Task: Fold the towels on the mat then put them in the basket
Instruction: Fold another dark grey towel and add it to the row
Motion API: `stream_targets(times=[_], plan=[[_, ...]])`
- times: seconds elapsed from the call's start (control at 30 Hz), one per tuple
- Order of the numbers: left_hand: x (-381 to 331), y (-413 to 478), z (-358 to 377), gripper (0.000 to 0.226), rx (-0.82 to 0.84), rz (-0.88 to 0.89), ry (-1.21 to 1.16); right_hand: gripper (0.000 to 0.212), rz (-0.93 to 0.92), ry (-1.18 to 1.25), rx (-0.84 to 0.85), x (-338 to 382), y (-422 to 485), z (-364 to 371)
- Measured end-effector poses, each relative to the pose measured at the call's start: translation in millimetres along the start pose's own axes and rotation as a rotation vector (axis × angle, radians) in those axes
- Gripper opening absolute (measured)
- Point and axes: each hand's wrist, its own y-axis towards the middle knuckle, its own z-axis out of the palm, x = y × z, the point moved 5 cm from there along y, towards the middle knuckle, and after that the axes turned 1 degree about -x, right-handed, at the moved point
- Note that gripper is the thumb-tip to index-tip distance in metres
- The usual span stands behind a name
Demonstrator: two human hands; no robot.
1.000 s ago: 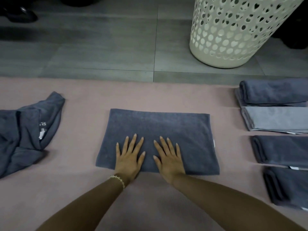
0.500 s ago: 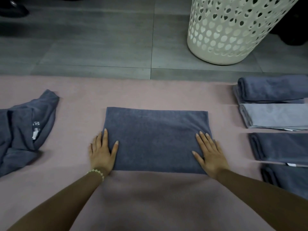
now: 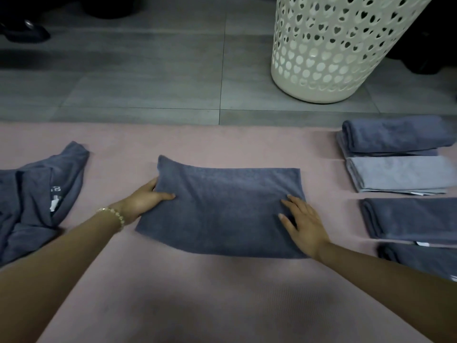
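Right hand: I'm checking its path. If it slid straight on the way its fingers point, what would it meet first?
Only the towel it lies on. The right hand points away and slightly left, so next come mat and floor; it seems to pass left of the basket, though depth is unclear.

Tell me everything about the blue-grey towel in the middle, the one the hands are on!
The middle towel is dark blue-grey, soft and fuzzy-looking, folded into a rectangle. It lies on the pink mat. The left hand grips its left edge, thumb on top, with that edge raised a little. The right hand rests flat on its right end. It touches no other towel.
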Motion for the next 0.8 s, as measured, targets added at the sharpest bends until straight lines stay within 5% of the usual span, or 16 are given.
stream_targets(times=[0.1, 0.3, 0.37, 0.47, 0.6, 0.7, 0.8], plan=[[-49, -5, 45, 0.067, 0.103, 0.138, -0.018, 0.031, 0.130, 0.427, -0.054, 9, 7, -12], [-94, -13, 142, 0.039, 0.325, 0.142, -0.110, 0.076, 0.739, 1.277, 0.271, 10, 17, 3], [-88, -3, 142, 0.038, 0.174, 0.216, 0.032, 0.080, 0.764, 1.287, 0.284, 11, 20, 10], [-62, 15, 134, 0.045, -0.034, 0.400, 0.472, 0.050, 0.652, 1.100, 0.169, 24, 24, 10], [-37, 25, 151, 0.083, 0.006, 0.548, 0.887, 0.018, 0.417, 0.754, -0.079, 39, 24, 1], [-37, 35, 169, 0.087, -0.005, 0.599, 1.023, 0.019, 0.322, 0.690, -0.251, 30, 11, -12], [-35, 48, 193, 0.093, 0.023, 0.657, 1.102, 0.016, 0.370, 0.647, -0.228, -5, 1, -15]])
